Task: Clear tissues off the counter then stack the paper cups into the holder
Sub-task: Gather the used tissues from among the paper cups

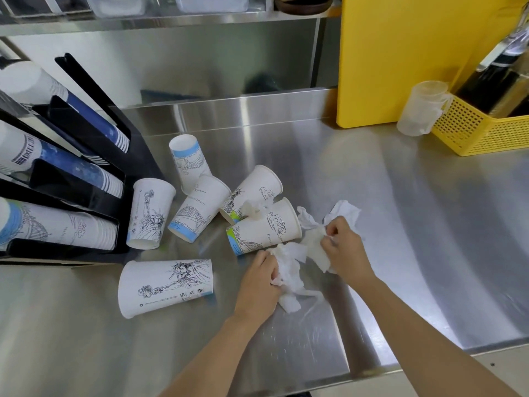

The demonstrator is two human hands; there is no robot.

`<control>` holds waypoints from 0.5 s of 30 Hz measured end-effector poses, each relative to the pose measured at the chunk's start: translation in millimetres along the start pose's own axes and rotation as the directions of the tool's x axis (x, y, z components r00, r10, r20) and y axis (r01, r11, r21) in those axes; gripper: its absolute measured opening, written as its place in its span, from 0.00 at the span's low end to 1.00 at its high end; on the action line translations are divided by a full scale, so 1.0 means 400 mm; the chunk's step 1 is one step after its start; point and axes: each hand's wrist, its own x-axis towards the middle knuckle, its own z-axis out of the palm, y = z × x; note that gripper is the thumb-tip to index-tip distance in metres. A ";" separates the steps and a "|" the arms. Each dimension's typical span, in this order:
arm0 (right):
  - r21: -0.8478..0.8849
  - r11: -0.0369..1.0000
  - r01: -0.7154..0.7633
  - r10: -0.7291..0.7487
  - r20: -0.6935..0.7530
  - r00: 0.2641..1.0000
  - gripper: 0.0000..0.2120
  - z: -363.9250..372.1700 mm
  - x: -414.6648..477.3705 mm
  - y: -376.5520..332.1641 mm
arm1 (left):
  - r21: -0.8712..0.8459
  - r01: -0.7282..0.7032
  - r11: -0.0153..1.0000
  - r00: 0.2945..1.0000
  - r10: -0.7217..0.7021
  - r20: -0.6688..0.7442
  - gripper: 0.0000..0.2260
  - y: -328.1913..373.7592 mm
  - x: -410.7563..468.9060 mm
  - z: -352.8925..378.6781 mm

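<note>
Several white printed paper cups lie scattered on the steel counter (400,224); one cup (166,286) lies on its side near me, another (264,226) lies beside the tissues. Crumpled white tissues (290,270) spread between my hands, and one more tissue (250,209) rests among the cups. My left hand (257,285) grips the near clump of tissue. My right hand (342,247) pinches tissue (346,210) at the far end. A black cup holder (94,173) with slanted slots of stacked cups stands at the left.
A yellow board (400,58) leans against the back wall. A clear plastic measuring cup (420,108) stands next to a yellow perforated basket (481,133) holding dark bottles at the right. A steel shelf (160,20) runs overhead. The counter's front edge is close to me.
</note>
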 end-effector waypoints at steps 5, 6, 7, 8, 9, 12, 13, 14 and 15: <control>0.088 0.996 0.014 0.000 -0.160 0.987 0.10 -0.052 0.018 -0.027 | -0.014 0.023 1.000 0.997 -0.024 -0.073 0.22 0.011 0.006 0.011; 0.091 0.996 0.002 0.015 -0.185 0.983 0.12 -0.061 0.025 -0.026 | -0.018 0.044 0.999 0.994 -0.046 -0.096 0.22 0.012 0.007 0.016; 0.089 0.996 -0.020 0.038 -0.199 0.979 0.13 -0.068 0.033 -0.023 | -0.017 0.060 0.998 0.991 -0.062 -0.114 0.22 0.015 0.008 0.021; 0.076 0.996 -0.043 0.058 -0.207 0.977 0.13 -0.073 0.042 -0.017 | -0.014 0.074 0.997 0.990 -0.075 -0.123 0.22 0.018 0.008 0.024; 0.058 0.997 -0.059 0.070 -0.215 0.974 0.13 -0.077 0.053 -0.011 | -0.005 0.086 0.996 0.989 -0.086 -0.117 0.22 0.022 0.007 0.024; -0.012 0.994 -0.106 0.102 -0.193 0.976 0.13 -0.080 0.085 0.006 | 0.105 0.096 0.990 0.993 -0.088 -0.078 0.12 0.039 -0.001 0.029; -0.044 0.991 -0.130 0.121 -0.166 0.979 0.18 -0.079 0.095 0.008 | 0.139 0.096 0.986 0.993 -0.085 -0.085 0.11 0.044 -0.003 0.031; -0.075 0.984 -0.160 0.149 -0.136 0.979 0.23 -0.076 0.104 0.010 | 0.154 0.090 0.984 0.992 -0.075 -0.105 0.15 0.045 -0.004 0.035; -0.104 0.976 -0.191 0.180 -0.110 0.978 0.29 -0.071 0.112 0.011 | 0.156 0.083 0.984 0.989 -0.063 -0.133 0.19 0.048 -0.006 0.040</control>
